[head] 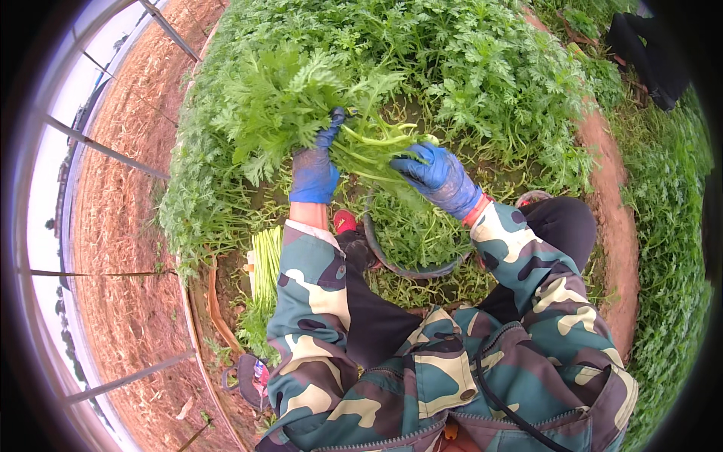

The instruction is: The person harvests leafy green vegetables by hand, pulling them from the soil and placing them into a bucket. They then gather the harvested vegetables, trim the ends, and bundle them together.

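Note:
In my left hand (316, 172), gloved in blue, is a bunch of leafy greens (277, 104), probably garland chrysanthemum. Its leaves spread to the left and its pale stems (373, 138) point right. Blue-gloved too, my right hand (440, 178) has its fingers curled on the stems near their cut ends; its palm side is hidden. Below the hands, between my legs, stands a round dark tub (370, 231) with loose leafy greens (421, 231) inside. Beside my left sleeve lies a neat bundle of greens (268, 265), stems towards the bed, partly covered by the sleeve.
Uncut greens (508, 73) grow densely ahead. Trimmed stalks litter the soil around the tub. A dirt ridge (607, 169) runs along the right. At left, metal greenhouse poles (101, 144) stand by straw-strewn ground (124, 226). Another person's dark-clothed leg (649, 56) shows upper right.

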A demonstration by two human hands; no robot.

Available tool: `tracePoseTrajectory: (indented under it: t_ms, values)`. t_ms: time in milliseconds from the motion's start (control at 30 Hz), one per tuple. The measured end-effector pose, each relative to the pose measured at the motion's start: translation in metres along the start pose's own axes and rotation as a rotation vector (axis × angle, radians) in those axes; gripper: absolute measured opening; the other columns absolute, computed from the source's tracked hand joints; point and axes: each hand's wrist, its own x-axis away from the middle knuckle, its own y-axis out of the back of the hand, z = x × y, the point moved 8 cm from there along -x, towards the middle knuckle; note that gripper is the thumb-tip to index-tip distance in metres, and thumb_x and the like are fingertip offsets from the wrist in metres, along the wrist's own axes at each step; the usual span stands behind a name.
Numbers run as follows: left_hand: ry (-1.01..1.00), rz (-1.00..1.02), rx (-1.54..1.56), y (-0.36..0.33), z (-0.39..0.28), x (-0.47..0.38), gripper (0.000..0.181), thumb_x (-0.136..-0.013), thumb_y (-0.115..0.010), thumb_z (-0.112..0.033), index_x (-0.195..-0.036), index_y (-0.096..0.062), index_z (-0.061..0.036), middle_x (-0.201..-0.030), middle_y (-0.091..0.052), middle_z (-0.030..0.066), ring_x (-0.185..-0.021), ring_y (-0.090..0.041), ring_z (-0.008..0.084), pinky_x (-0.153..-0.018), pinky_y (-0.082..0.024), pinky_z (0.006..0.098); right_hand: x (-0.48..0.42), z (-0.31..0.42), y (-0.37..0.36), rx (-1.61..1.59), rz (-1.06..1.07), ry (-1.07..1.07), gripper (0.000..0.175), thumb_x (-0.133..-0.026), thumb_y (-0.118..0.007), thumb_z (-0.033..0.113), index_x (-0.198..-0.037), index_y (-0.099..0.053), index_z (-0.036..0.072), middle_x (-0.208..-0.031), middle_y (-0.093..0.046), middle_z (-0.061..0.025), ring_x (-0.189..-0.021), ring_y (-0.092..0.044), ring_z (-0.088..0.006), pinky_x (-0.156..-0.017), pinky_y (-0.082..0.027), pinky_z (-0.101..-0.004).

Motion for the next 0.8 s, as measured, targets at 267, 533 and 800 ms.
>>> tracePoseTrajectory:
  t_ms: [267, 533, 800]
  values:
    - [-0.391, 0.145, -0.756, 0.032, -0.045, 0.016, 0.060, -0.070, -0.059, 0.010, -0.121, -0.062, -0.0191, -0.122, -0.060, 0.0108, -0.116, -0.055, 0.0264, -0.103, -0.037, 0.0358, 0.041, -0.072, 0.007, -0.621, -0.246, -0.722, 0.030, -0.078, -0.074, 0.018, -0.095, -0.058, 0.000, -0.082, -0.063, -0.0092, -0.074, -0.058, -0.0150, -0.068, -0.049, -0.0315]
    - [-0.432, 0.320, -0.858, 0.033, -0.020, 0.023, 0.074, -0.063, -0.051, 0.014, -0.124, -0.059, -0.0271, -0.120, -0.059, 0.0073, -0.110, -0.056, 0.0288, -0.098, -0.042, 0.0381, 0.003, -0.051, -0.038, -0.689, -0.167, -0.699, 0.045, -0.071, -0.079, 0.017, -0.103, -0.053, -0.002, -0.086, -0.061, -0.0073, -0.076, -0.053, -0.0117, -0.067, -0.047, -0.0269]
    - [0.147, -0.106, 0.808, 0.090, 0.007, 0.022, 0.037, -0.084, -0.066, -0.006, -0.120, -0.058, -0.0074, -0.117, -0.060, 0.0059, -0.103, -0.058, 0.0215, -0.092, -0.046, 0.0354, 0.080, -0.114, -0.043, -1.309, -0.364, -0.980, 0.031, -0.081, -0.069, 0.013, -0.107, -0.055, 0.003, -0.096, -0.063, -0.0054, -0.086, -0.060, -0.0159, -0.075, -0.049, -0.0326]
